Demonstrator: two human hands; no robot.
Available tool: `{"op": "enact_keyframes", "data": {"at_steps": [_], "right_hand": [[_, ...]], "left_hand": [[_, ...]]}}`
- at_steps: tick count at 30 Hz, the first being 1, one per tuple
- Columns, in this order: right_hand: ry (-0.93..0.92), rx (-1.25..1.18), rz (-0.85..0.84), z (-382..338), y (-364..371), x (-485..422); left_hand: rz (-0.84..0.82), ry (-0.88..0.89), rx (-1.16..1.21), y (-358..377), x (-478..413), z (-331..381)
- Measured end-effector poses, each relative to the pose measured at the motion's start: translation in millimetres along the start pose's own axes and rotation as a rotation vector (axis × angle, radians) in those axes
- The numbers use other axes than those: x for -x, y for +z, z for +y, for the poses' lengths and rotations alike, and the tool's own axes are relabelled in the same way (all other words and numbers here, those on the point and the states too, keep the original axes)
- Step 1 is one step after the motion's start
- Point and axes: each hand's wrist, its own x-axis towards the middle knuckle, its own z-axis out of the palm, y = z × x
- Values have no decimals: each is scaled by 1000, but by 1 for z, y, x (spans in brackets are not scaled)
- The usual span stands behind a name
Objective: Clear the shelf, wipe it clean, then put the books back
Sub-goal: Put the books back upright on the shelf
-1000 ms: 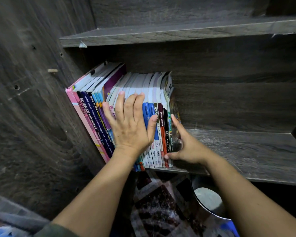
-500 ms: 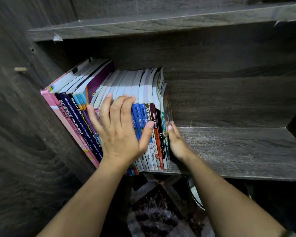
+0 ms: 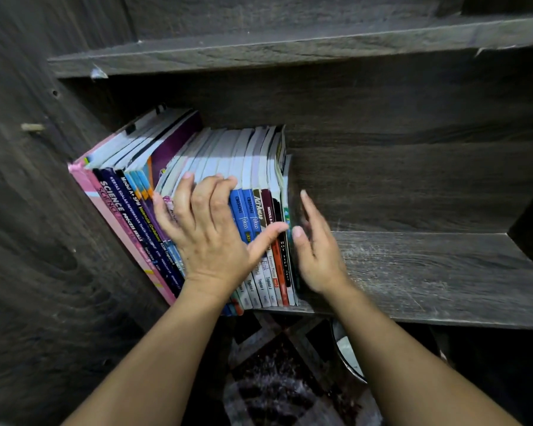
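A row of books stands leaning left at the left end of the dark wooden shelf, spines facing me; a pink science book is outermost against the side panel. My left hand lies spread over the middle spines, fingertips at their top edge and thumb stretched across toward the right-hand books. My right hand, a little blurred, is held edge-on with straight fingers next to the cover of the rightmost book. Whether it touches that cover I cannot tell.
The shelf board to the right of the books is bare and scratched. An upper shelf hangs close above the books. The cabinet side panel closes the left. Below the shelf lie a patterned mat and a round metal vessel.
My right hand has risen from the base of the end book and now stands upright beside its cover. My left hand stays on the spines, fingers shifted slightly upward.
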Motion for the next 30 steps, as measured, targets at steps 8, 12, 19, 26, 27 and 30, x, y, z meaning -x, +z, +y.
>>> {"op": "enact_keyframes", "data": {"at_steps": [8, 12, 19, 26, 27, 30], "right_hand": [[-100, 251, -166, -42, -32, -3], [144, 444, -163, -36, -27, 8], [48, 950, 261, -11, -53, 22], [305, 1162, -324, 39, -85, 59], [349, 1147, -411, 46, -85, 61], [366, 1038, -579, 62, -89, 58]], "left_hand": [[-18, 24, 31, -4, 1, -4], [-71, 9, 48, -9, -1, -1], [-173, -72, 110, -24, -3, 11], [-203, -81, 117, -21, -4, 13], [-206, -83, 116, -21, -4, 13], [-233, -96, 124, -24, -4, 15]]}}
